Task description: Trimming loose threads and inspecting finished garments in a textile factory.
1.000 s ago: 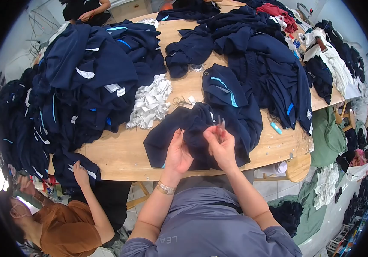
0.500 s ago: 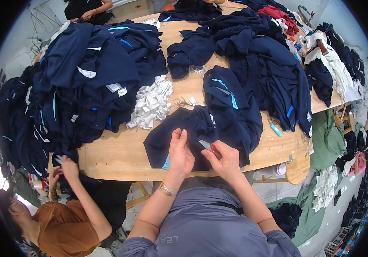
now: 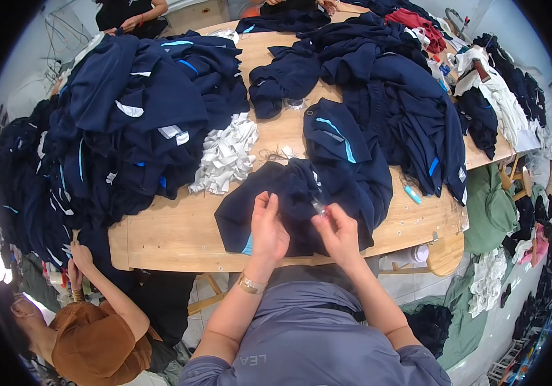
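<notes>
A navy garment (image 3: pixel 240 212) with a light blue patch lies bunched at the table's near edge, under both my hands. My left hand (image 3: pixel 269 231) is above it, thumb and fingertips pinched together; whatever is between them is too small to make out. In my right hand (image 3: pixel 339 235) are small metal thread snips (image 3: pixel 318 206), their blades pointing up and left over the cloth. The snips look slightly blurred. The two hands are apart, with dark cloth showing between them. Behind the garment, another navy piece (image 3: pixel 334 135) with a light blue stripe joins the heap.
A tall heap of navy garments (image 3: pixel 141 96) covers the table's left side, beside a pile of white fabric strips (image 3: pixel 224 154). More navy clothes (image 3: pixel 411 109) lie at right, near a light blue tube (image 3: pixel 412 194). A co-worker in brown (image 3: pixel 102 341) works close at left.
The snips have turned from pointing left to pointing more upward, and my right hand has shifted slightly. My left hand has barely moved. The co-worker's hands at left moved lower and farther left.
</notes>
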Demonstrator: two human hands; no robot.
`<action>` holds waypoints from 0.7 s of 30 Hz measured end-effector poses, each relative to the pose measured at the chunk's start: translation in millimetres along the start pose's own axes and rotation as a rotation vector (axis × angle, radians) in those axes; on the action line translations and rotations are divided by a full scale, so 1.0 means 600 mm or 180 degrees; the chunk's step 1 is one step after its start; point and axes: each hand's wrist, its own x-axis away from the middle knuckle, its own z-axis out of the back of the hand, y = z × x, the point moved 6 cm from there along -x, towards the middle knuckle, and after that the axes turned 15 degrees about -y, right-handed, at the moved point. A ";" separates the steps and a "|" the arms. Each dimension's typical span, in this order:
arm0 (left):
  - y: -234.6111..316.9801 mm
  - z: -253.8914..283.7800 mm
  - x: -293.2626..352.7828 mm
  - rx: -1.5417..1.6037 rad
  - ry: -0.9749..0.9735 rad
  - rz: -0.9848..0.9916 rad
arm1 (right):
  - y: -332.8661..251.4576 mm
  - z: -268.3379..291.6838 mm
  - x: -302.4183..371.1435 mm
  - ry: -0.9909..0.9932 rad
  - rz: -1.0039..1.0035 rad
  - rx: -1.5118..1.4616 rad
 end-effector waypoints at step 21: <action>-0.033 0.045 0.074 -0.0073 0.1141 0.1276 | 0.024 -0.016 0.004 -0.0557 0.0200 0.0940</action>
